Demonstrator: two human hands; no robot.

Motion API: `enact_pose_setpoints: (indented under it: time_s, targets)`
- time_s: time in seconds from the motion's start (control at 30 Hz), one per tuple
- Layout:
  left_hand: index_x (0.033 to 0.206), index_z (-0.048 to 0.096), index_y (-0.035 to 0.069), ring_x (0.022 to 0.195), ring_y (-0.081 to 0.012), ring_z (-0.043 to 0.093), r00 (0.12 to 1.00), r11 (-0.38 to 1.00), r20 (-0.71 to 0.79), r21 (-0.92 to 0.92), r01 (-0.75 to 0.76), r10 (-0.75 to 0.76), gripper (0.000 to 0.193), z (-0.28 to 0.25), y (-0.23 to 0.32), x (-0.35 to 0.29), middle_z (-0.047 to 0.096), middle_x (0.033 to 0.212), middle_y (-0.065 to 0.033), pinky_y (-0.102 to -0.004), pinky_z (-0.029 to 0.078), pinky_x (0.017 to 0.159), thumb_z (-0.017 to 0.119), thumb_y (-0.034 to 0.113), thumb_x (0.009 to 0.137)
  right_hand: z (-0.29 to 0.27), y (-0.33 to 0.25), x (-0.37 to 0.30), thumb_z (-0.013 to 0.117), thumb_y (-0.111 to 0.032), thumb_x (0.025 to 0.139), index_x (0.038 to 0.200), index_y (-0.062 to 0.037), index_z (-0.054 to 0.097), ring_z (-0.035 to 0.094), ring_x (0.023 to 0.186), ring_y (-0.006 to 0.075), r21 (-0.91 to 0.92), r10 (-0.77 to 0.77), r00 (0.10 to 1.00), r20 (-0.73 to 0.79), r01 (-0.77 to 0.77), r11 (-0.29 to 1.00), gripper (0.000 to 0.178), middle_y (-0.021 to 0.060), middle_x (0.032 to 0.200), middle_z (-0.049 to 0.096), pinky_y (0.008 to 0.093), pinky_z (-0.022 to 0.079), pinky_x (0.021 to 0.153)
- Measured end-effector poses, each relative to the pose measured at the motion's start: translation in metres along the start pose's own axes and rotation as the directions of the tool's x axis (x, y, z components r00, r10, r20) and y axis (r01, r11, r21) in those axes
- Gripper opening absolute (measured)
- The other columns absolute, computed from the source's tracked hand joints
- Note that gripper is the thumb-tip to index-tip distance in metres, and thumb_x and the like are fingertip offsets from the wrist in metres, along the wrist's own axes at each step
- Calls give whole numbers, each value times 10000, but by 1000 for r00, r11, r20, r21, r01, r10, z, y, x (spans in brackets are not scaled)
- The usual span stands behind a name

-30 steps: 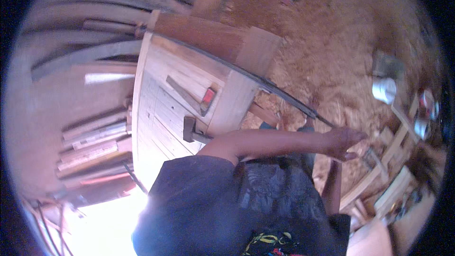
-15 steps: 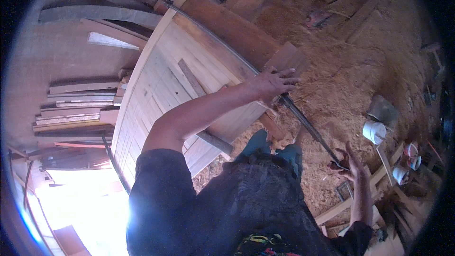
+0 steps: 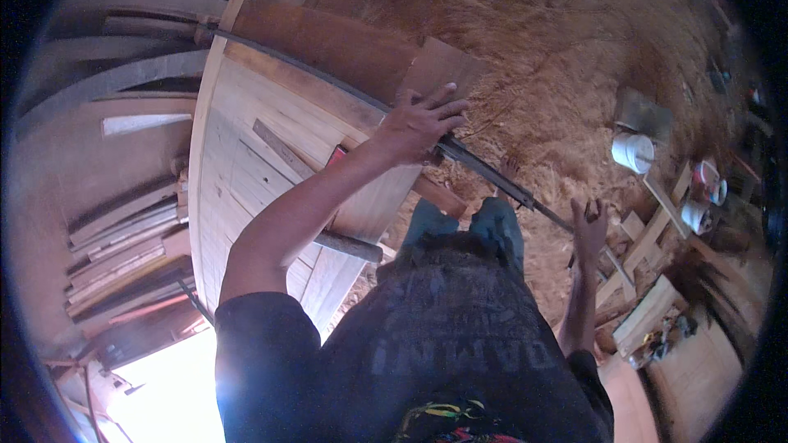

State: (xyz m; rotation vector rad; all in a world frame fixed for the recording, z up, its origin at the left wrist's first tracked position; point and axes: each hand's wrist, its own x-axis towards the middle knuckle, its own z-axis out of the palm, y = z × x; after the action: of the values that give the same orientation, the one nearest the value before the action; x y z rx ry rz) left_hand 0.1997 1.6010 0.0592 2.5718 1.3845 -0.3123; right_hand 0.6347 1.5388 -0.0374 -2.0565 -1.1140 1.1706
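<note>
My left hand (image 3: pixel 423 127) lies over the long metal bar (image 3: pixel 490 172) with its fingers spread; whether the thumb hooks beneath I cannot tell. My right hand (image 3: pixel 589 231) is at the bar's near end, fingers partly bent, and I cannot tell if they pinch it. The bar runs along the far edge of the pale plank panel (image 3: pixel 238 189) and sticks out past its right end. I'd judge the step in hand to be setting the bar against that edge; the next move seems to call for a steady left hand and a sure right-hand grip, clear of the wooden handle (image 3: pixel 351 246).
</note>
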Motion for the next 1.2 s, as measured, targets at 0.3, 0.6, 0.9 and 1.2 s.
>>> enact_pose_setpoints:
  time_s: [0.3,0.6,0.9,1.2]
  targets:
    - [1431,548,220,1549,-284,281,997,999,-70,-3,-41,41,933,10,-11,-3,410,1610,26,-550,396,1036,924,461,611,20,-30,-61,644,-324,1041,808,-83,587,477,578,97,451,-18,930,-368,196,871,340,-20,682,523,288,374,551]
    - [1418,545,222,1540,-293,303,997,999,-55,21,-49,50,941,6,-8,3,403,1613,21,-557,393,1020,923,488,598,35,183,-145,683,-252,968,1046,-29,723,720,1012,369,-428,1,994,112,47,903,240,202,1066,741,429,554,899]
    - [1427,541,234,1545,-304,287,1000,1000,-21,-12,-11,11,957,4,-8,0,400,1613,14,-536,387,1064,935,455,584,145,52,-65,671,-239,984,1093,-63,752,741,961,281,-92,-328,871,366,385,918,223,163,1013,760,365,567,848]
    - [1461,515,238,1553,-290,267,999,999,-32,-38,-17,16,977,4,-8,-4,387,1626,27,-527,387,1066,934,417,597,266,-49,-50,536,-351,1088,1467,-80,528,616,1146,163,793,-482,643,595,-373,481,466,54,1359,621,350,555,928]
